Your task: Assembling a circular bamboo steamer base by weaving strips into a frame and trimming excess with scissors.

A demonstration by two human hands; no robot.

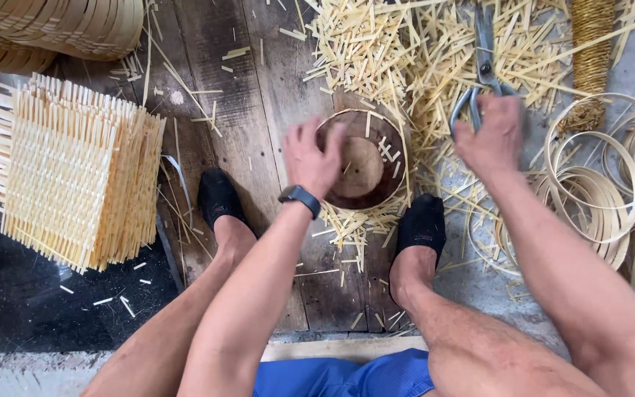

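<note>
Wooden round block lies under the left hand, fingers spread open, maybe touching it; the right hand grips metal scissors.

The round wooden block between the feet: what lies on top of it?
On the round wooden block lie a few short bamboo offcuts. The left hand rests on its left part, hiding whatever is beneath the palm.
</note>
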